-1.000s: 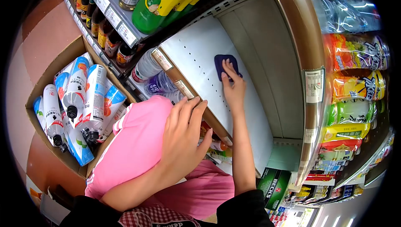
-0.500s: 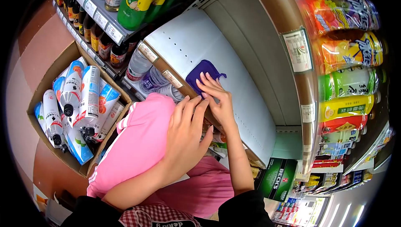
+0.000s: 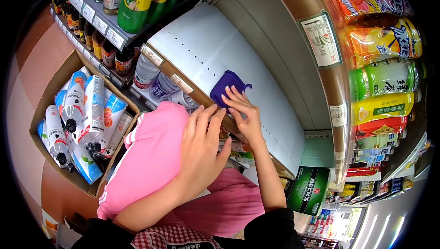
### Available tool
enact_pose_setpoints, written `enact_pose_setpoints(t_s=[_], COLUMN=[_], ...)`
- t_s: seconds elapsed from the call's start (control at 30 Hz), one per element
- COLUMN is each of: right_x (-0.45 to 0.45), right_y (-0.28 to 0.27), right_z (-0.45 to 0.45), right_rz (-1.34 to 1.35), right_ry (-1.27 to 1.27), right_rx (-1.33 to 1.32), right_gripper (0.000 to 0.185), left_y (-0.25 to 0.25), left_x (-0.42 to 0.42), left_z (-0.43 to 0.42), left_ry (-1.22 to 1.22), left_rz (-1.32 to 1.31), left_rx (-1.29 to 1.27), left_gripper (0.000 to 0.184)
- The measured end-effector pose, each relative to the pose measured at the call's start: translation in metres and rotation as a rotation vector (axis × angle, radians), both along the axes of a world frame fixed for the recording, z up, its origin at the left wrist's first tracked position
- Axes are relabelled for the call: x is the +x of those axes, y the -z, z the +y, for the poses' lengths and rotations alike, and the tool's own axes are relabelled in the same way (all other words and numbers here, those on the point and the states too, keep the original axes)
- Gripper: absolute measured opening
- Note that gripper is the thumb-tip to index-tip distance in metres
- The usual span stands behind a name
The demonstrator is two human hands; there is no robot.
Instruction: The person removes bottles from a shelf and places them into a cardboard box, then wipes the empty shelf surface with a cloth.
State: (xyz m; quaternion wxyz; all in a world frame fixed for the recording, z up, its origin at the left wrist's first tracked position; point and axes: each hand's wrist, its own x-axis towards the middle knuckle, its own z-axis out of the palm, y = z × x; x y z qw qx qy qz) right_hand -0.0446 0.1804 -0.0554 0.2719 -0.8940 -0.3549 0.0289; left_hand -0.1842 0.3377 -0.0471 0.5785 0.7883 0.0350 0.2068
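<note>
A folded purple cloth (image 3: 226,86) with a small loop lies on the white shelf board (image 3: 197,42), close to its front edge. My right hand (image 3: 246,116) rests on the cloth with its fingers stretched flat, pressing on its lower right part. Beside it, my left hand (image 3: 201,146) has its fingers spread and nothing in it. The left fingertips are near the brown shelf edge; whether they touch it I cannot tell. My left forearm lies against the pink-clad knee (image 3: 156,143).
A cardboard box (image 3: 43,150) full of bottles and cartons stands on the floor at left. Bottles fill the shelves at upper left. Packed drinks (image 3: 385,79) line the right side. A green Becks box (image 3: 309,189) sits at the shelf's far end. Clear containers (image 3: 162,86) stand below the board.
The purple cloth and my right hand have slid a little to the right along the board. My left hand has stayed about where it was. The view has shifted slightly.
</note>
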Motion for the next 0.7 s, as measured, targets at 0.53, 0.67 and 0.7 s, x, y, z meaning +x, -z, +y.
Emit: enact_pose_setpoints(t_s=[0.53, 0.67, 0.7], right_x=[0.079, 0.12, 0.132], right_y=[0.012, 0.019, 0.022], right_z=[-0.004, -0.008, -0.011], right_rz=[-0.103, -0.151, -0.165], right_ry=[0.055, 0.089, 0.096], right_rx=[0.083, 0.118, 0.126], right_gripper=[0.041, 0.042, 0.042], left_y=[-0.003, -0.002, -0.002], left_x=[0.001, 0.003, 0.003], left_z=[0.001, 0.001, 0.001], left_ry=[0.036, 0.043, 0.045], left_rz=[0.047, 0.048, 0.049], left_rx=[-0.009, -0.009, -0.007], left_gripper=[0.054, 0.054, 0.054])
